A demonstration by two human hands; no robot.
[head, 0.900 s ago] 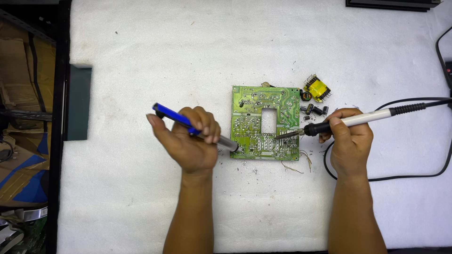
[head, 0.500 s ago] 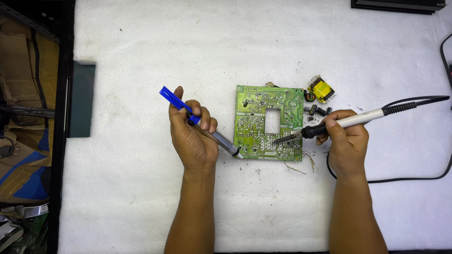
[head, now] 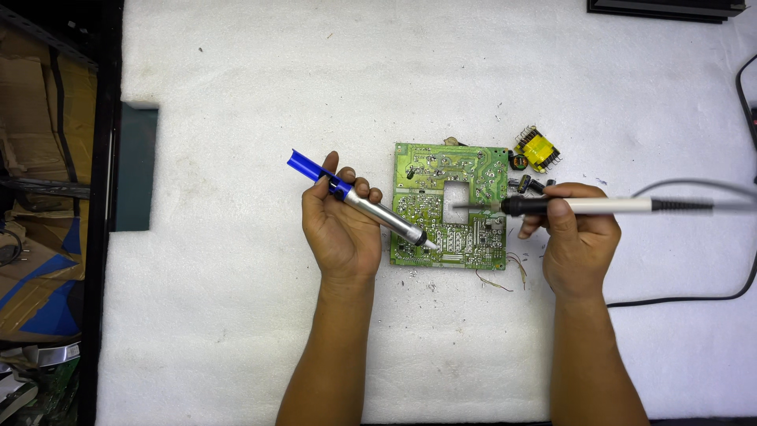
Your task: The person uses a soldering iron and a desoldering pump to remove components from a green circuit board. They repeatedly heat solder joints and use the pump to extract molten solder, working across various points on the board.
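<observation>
— Two tools are held over one circuit board (head: pixel 449 205), is that right?

— Yes. A desoldering pump (head: pixel 359 201), blue at its plunger end, is gripped in the closed left hand (head: pixel 341 233), and its white tip is set at the lower left part of the board. A soldering iron (head: pixel 583 207) is gripped in the closed right hand (head: pixel 579 244), with the tip laid across the square cut-out in the board.

— Where is the board lying?

— Flat on the white padded bench (head: pixel 236 331), solder side up, between the two hands. A yellow transformer (head: pixel 538 149) and a few small dark capacitors (head: pixel 527 183) are seen just beside its upper right corner, and loose wire clippings (head: pixel 501 272) near its lower right edge.

— What could go wrong?

— The board is not clamped, so it could likely be pushed aside by pressure from either tip. The padding might be scorched if the hot tip is let down onto it, and the iron's cable (head: pixel 694 296) could be snagged by the right forearm.
</observation>
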